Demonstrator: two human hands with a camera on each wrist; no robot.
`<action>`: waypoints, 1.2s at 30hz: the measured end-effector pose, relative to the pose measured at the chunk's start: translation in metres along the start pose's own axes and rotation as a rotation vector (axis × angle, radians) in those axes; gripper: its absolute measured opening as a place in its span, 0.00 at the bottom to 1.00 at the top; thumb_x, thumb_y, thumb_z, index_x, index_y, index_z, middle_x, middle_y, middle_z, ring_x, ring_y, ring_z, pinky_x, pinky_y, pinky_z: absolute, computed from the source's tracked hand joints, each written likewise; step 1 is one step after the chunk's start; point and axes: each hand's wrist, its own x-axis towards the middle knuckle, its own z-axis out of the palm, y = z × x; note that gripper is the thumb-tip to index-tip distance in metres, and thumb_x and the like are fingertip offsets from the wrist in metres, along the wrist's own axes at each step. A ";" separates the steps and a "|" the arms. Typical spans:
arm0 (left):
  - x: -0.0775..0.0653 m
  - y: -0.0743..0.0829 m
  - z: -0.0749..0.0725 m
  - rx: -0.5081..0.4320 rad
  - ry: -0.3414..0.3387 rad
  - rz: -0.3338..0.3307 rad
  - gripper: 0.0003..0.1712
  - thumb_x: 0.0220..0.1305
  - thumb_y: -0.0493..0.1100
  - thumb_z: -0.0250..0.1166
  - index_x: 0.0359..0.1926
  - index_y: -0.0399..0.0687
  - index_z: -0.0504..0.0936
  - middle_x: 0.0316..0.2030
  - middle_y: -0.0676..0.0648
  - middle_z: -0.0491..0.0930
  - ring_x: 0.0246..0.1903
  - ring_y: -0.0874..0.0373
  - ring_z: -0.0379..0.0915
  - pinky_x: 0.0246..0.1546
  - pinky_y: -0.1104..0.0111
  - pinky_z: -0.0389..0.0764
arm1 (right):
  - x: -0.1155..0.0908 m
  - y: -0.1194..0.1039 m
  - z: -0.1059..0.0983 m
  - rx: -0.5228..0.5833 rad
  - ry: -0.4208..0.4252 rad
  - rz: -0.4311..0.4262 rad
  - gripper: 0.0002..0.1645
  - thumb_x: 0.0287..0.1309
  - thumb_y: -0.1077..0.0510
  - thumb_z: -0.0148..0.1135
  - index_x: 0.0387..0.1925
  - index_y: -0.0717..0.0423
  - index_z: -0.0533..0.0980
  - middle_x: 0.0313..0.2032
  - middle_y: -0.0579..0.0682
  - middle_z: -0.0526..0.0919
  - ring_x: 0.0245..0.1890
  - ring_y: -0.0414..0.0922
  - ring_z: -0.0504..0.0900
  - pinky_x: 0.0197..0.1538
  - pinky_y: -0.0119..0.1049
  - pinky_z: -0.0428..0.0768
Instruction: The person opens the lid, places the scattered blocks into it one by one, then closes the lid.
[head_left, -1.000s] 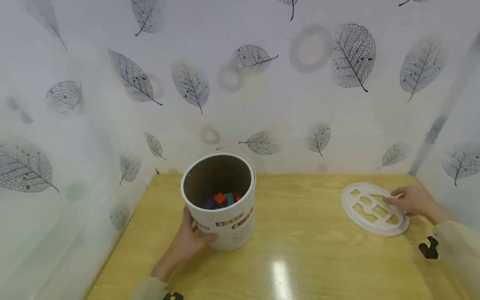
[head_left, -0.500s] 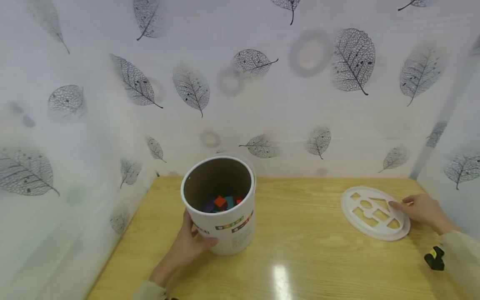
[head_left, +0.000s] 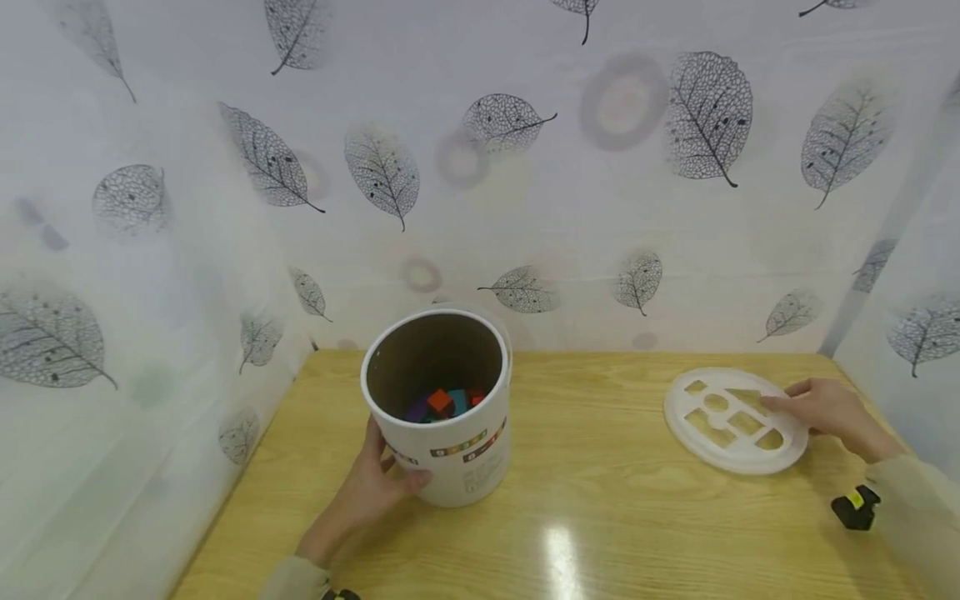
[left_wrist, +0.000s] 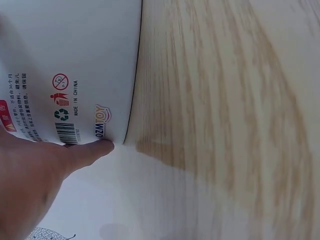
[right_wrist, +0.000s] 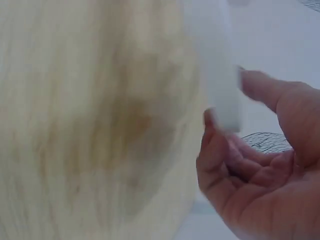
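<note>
A white bucket (head_left: 480,454) with coloured printing stands on the table at centre left, its top uncovered. Inside it lie several blocks, among them a red block (head_left: 440,403), with purple and blue ones around it. My left hand (head_left: 371,493) grips the bucket's near left side, and the left wrist view shows the thumb (left_wrist: 95,151) along the printed wall. Over on the right, my right hand (head_left: 836,417) pinches the right edge of a round white lid (head_left: 727,460) with shaped cut-outs. Seen edge-on in the right wrist view, the lid (right_wrist: 216,75) sits between thumb and fingers.
The wooden table (head_left: 592,467) ends at a leaf-printed curtain (head_left: 570,200) behind it and at both sides. Light glares on the tabletop near the front.
The right hand has shifted its hold to the lid's right edge, and the lid has moved slightly left. The left hand and bucket stay in place.
</note>
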 end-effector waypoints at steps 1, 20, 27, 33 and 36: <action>0.000 0.000 0.000 -0.002 0.001 0.004 0.72 0.53 0.46 0.80 0.82 0.68 0.33 0.81 0.38 0.46 0.77 0.29 0.49 0.66 0.31 0.67 | -0.002 -0.004 0.000 0.037 -0.007 -0.015 0.49 0.71 0.39 0.58 0.62 0.86 0.64 0.53 0.81 0.75 0.35 0.45 0.84 0.35 0.38 0.88; 0.001 0.000 0.003 -0.015 0.010 0.013 0.70 0.54 0.45 0.79 0.82 0.64 0.35 0.81 0.38 0.45 0.76 0.29 0.49 0.67 0.30 0.65 | -0.051 -0.188 0.021 0.548 0.391 -0.527 0.16 0.64 0.65 0.67 0.50 0.69 0.77 0.34 0.31 0.87 0.34 0.30 0.89 0.38 0.26 0.88; -0.001 0.000 0.003 -0.044 0.024 0.008 0.70 0.55 0.44 0.79 0.82 0.65 0.35 0.81 0.39 0.45 0.77 0.30 0.48 0.67 0.28 0.63 | -0.054 -0.259 0.046 0.639 0.642 -0.956 0.15 0.50 0.82 0.68 0.41 0.73 0.81 0.37 0.39 0.89 0.39 0.32 0.89 0.42 0.26 0.88; -0.001 0.001 0.012 -0.060 0.068 0.034 0.71 0.54 0.42 0.79 0.82 0.65 0.35 0.81 0.39 0.47 0.77 0.32 0.48 0.67 0.29 0.63 | -0.052 -0.290 0.065 0.459 0.743 -1.204 0.19 0.44 0.82 0.71 0.40 0.70 0.83 0.38 0.56 0.90 0.44 0.36 0.90 0.47 0.26 0.87; -0.002 0.006 0.019 -0.069 0.093 0.002 0.74 0.53 0.45 0.81 0.82 0.72 0.32 0.82 0.42 0.45 0.78 0.34 0.47 0.69 0.30 0.61 | -0.050 -0.300 0.075 0.295 0.803 -1.291 0.17 0.49 0.76 0.71 0.44 0.67 0.83 0.41 0.58 0.89 0.43 0.46 0.91 0.53 0.26 0.85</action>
